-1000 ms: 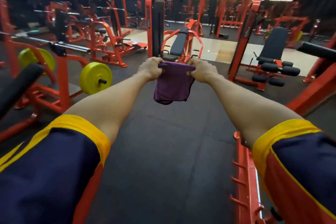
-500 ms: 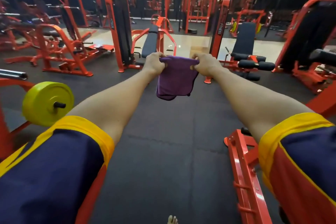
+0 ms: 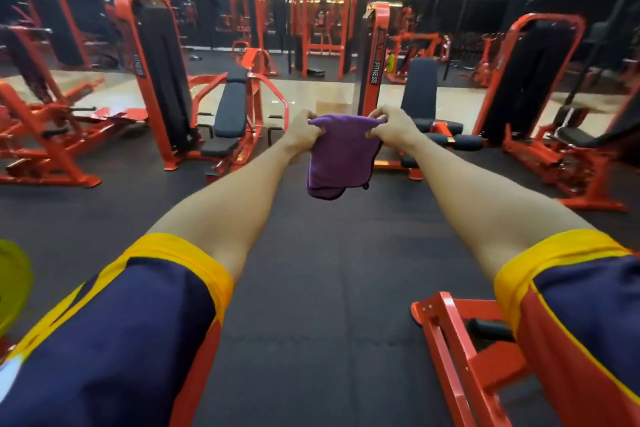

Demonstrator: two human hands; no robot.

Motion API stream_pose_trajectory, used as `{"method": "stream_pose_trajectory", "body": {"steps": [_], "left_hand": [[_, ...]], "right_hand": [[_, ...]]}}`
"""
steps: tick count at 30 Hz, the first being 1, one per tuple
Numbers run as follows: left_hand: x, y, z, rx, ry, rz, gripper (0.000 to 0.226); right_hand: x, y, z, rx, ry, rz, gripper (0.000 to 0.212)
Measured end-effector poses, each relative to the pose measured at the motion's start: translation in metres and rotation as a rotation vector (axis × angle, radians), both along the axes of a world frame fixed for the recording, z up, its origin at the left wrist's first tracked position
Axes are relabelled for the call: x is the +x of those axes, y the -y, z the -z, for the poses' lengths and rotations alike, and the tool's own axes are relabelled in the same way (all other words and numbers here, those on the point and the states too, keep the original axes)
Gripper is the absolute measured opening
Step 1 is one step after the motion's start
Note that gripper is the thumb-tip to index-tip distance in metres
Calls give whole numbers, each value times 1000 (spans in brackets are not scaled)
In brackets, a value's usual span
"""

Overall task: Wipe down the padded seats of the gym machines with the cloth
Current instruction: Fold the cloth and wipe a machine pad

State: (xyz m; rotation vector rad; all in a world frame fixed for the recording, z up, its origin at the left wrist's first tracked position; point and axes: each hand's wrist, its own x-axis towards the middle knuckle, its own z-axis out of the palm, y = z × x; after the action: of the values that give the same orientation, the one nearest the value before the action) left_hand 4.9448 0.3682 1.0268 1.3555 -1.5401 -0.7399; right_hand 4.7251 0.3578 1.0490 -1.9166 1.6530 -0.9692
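Stands on a black floor mat (image 3: pixel 311 288) among orange gym machines, with a yellow weight plate (image 3: pixel 10 284) at far left. Faces a press machine with a black padded seat (image 3: pixel 220 146) left of centre. Stretches both arms forward and grips the top edge of a purple cloth (image 3: pixel 341 156) with left hand (image 3: pixel 303 132) and right hand (image 3: pixel 393 126), curling the fingers of each round the fabric. Holds the cloth hanging in mid-air, well apart from the seat. Has an orange frame (image 3: pixel 464 350) on the floor at lower right.
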Motion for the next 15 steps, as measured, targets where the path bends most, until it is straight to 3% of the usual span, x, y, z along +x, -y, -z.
{"method": "stream_pose_trajectory", "body": {"steps": [9,12,15], "left_hand": [[-20,206,19,115,-300,226,24],[-33,277,13,158,-340,286,35],[-56,329,6,166,-394,337,43]], "right_hand": [[-11,171,30,74,455,145,26],[-20,226,34,83,543,229,35],[-38,272,38,61,618,373,57]]}}
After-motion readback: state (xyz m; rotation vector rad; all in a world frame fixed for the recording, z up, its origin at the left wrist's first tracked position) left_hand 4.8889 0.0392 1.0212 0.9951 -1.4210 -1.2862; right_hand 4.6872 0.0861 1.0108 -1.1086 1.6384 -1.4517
